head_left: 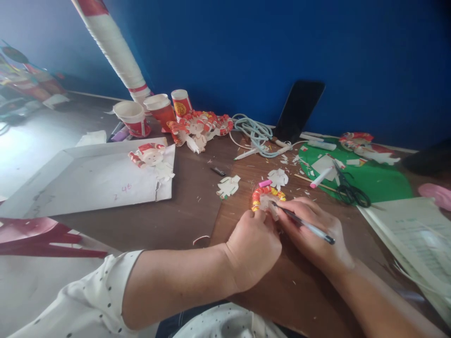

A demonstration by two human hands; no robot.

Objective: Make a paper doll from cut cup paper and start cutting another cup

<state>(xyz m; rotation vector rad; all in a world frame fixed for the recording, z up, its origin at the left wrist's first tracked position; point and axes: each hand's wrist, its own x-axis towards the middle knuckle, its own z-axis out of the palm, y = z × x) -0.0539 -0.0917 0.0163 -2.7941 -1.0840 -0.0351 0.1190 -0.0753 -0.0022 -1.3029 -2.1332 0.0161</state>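
My right hand (317,225) is closed round a pen (310,226), its tip against the pale middle of a small paper doll (268,203) with a curled red and yellow rim. My left hand (257,246) pinches the doll's lower edge against the brown table; its fingertips are partly hidden. Just beyond the doll lie a pink marker cap (265,183) and a white paper body cutout (278,179). Another cutout (228,186) rests to the left, near a small dark cap (218,172).
A finished-looking doll (151,157) lies on white card (91,180) at left. Paper cups (131,117) and more dolls (199,129) stand behind. A phone (299,110) leans on the blue wall beside a coiled cable (255,134). Scissors (352,192) and a marker (322,177) lie right.
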